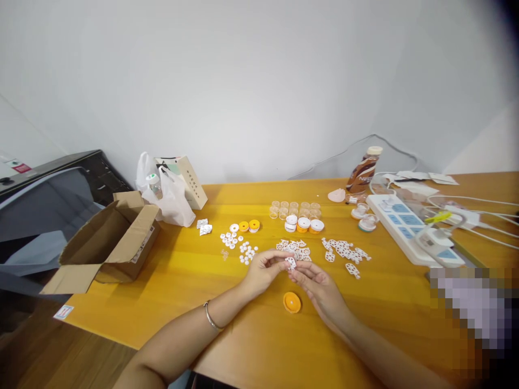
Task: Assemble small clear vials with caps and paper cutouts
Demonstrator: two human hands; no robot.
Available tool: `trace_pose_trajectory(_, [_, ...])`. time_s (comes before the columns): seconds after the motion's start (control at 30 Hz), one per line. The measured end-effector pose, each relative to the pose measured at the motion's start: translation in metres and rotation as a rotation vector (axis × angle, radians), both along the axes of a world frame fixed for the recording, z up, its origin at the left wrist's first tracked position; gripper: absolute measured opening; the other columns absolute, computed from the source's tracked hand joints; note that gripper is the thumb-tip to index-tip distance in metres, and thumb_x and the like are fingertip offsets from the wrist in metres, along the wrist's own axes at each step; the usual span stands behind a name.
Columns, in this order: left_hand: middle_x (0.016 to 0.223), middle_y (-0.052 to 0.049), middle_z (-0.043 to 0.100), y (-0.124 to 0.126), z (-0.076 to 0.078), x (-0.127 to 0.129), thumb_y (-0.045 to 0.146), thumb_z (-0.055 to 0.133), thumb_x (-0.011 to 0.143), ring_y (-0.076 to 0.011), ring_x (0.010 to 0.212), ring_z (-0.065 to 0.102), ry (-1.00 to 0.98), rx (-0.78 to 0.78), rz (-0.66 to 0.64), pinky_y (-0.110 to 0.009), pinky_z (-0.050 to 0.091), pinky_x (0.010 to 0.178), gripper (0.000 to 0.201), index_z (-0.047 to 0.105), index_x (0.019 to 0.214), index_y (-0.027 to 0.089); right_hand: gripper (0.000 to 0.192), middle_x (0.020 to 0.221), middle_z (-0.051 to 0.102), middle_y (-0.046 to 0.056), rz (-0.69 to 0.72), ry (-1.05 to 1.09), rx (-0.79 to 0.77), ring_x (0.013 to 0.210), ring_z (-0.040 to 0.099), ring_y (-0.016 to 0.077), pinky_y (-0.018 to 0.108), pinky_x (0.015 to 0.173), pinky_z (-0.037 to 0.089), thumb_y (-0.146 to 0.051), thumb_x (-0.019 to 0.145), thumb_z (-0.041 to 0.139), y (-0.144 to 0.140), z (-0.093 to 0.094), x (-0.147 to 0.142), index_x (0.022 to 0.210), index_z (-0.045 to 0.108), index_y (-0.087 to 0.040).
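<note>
Between my left hand point(265, 272) and my right hand point(317, 282) is a small white openwork plastic piece point(291, 263). Fingertips of both hands pinch it, left from one side and right from the other. Just below on the table lies a round orange cap-like part point(292, 302). Behind my fingers spreads a pile of similar white openwork pieces point(302, 251), partly hidden by the hands. To its right is a second group of white openwork pieces point(344, 249). Small white round parts point(246, 253) lie left of my left hand.
Clear plastic cups point(294, 208) stand in rows behind white and orange round parts point(304, 225). An open cardboard box point(121, 243) and a white plastic bag point(174, 202) sit left. At right are a brown bottle point(364, 170) and a power strip point(405, 227) with cables.
</note>
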State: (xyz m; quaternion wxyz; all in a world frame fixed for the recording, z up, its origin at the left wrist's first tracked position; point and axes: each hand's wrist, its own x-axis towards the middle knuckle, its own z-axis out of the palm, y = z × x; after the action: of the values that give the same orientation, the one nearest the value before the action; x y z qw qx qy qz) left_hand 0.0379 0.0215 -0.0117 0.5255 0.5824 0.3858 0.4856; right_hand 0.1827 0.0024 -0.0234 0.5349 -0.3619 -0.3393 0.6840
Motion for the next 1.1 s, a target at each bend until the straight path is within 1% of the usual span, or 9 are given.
trace_pose_trajectory(0.13, [0.101, -0.009, 0.066, 0.007, 0.002, -0.008, 0.030, 0.057, 0.079, -0.0179, 0.090, 0.061, 0.083, 0.094, 0.053, -0.030, 0.048, 0.082, 0.027, 0.063, 0.101, 0.016, 0.025, 0.074, 0.069, -0.002, -0.099, 0.042, -0.044, 0.072, 0.060, 0.0133, 0.027, 0.074, 0.046, -0.027, 0.051, 0.082, 0.002, 0.001, 0.003, 0.073, 0.069, -0.023])
trace_pose_trajectory(0.27, [0.096, -0.008, 0.065, 0.018, -0.005, -0.021, 0.026, 0.051, 0.083, -0.0173, 0.089, 0.059, 0.446, 0.297, 0.175, -0.030, 0.048, 0.080, 0.021, 0.063, 0.099, 0.017, 0.028, 0.075, 0.070, -0.001, -0.193, 0.091, -0.102, 0.073, 0.062, 0.0143, 0.027, 0.075, 0.048, -0.028, 0.048, 0.083, 0.005, -0.002, 0.007, 0.073, 0.070, -0.023])
trace_pose_trajectory(0.33, [0.098, -0.007, 0.063, 0.022, -0.011, -0.024, 0.022, 0.050, 0.083, -0.0179, 0.092, 0.057, 0.627, 0.388, 0.174, -0.032, 0.046, 0.083, 0.024, 0.059, 0.105, 0.019, 0.027, 0.074, 0.071, -0.001, -0.202, 0.099, -0.111, 0.073, 0.063, 0.0146, 0.027, 0.075, 0.049, -0.029, 0.048, 0.083, 0.007, -0.003, 0.008, 0.071, 0.070, -0.022])
trace_pose_trajectory(0.43, [0.107, -0.009, 0.058, 0.027, -0.020, -0.022, 0.018, 0.048, 0.084, -0.0194, 0.100, 0.052, 0.816, 0.525, 0.156, -0.036, 0.043, 0.089, 0.032, 0.053, 0.115, 0.020, 0.025, 0.072, 0.070, -0.001, -0.203, 0.103, -0.112, 0.071, 0.062, 0.0142, 0.026, 0.074, 0.050, -0.028, 0.049, 0.083, 0.008, -0.005, 0.007, 0.070, 0.069, -0.023])
trace_pose_trajectory(0.57, [0.103, -0.008, 0.059, 0.029, -0.026, -0.017, 0.020, 0.048, 0.085, -0.0198, 0.097, 0.052, 1.021, 0.626, 0.165, -0.035, 0.045, 0.084, 0.025, 0.057, 0.107, 0.020, 0.025, 0.071, 0.070, -0.001, -0.189, 0.102, -0.112, 0.071, 0.062, 0.0142, 0.026, 0.074, 0.051, -0.027, 0.050, 0.082, 0.008, -0.006, 0.007, 0.070, 0.070, -0.022])
trace_pose_trajectory(0.73, [0.093, -0.007, 0.063, 0.028, -0.025, -0.018, 0.022, 0.046, 0.086, -0.0193, 0.088, 0.056, 1.097, 0.651, 0.173, -0.034, 0.045, 0.078, 0.018, 0.063, 0.092, 0.019, 0.024, 0.071, 0.069, -0.002, -0.171, 0.103, -0.108, 0.071, 0.062, 0.0129, 0.024, 0.075, 0.050, -0.028, 0.050, 0.082, 0.007, -0.007, 0.007, 0.069, 0.070, -0.023])
trace_pose_trajectory(0.9, [0.091, -0.007, 0.064, 0.025, -0.024, -0.021, 0.018, 0.048, 0.083, -0.0199, 0.088, 0.056, 1.121, 0.673, 0.182, -0.033, 0.042, 0.077, 0.014, 0.061, 0.088, 0.018, 0.022, 0.073, 0.070, -0.001, -0.150, 0.084, -0.095, 0.072, 0.062, 0.0153, 0.029, 0.076, 0.050, -0.028, 0.052, 0.082, 0.007, -0.008, 0.008, 0.070, 0.070, -0.023])
trace_pose_trajectory(1.0, [0.081, -0.007, 0.063, 0.023, -0.025, -0.021, 0.015, 0.048, 0.080, -0.0193, 0.081, 0.057, 1.143, 0.681, 0.171, -0.032, 0.042, 0.075, 0.012, 0.060, 0.083, 0.017, 0.022, 0.073, 0.069, 0.000, -0.130, 0.070, -0.088, 0.072, 0.063, 0.0174, 0.032, 0.074, 0.051, -0.029, 0.052, 0.081, 0.006, -0.008, 0.007, 0.069, 0.070, -0.022])
trace_pose_trajectory(1.1, [0.072, -0.008, 0.061, 0.019, -0.025, -0.019, 0.013, 0.046, 0.080, -0.0196, 0.073, 0.056, 1.168, 0.675, 0.171, -0.032, 0.041, 0.071, 0.012, 0.058, 0.077, 0.016, 0.021, 0.070, 0.069, 0.000, -0.110, 0.065, -0.084, 0.070, 0.062, 0.0164, 0.031, 0.073, 0.050, -0.028, 0.052, 0.081, 0.005, -0.009, 0.007, 0.069, 0.070, -0.022])
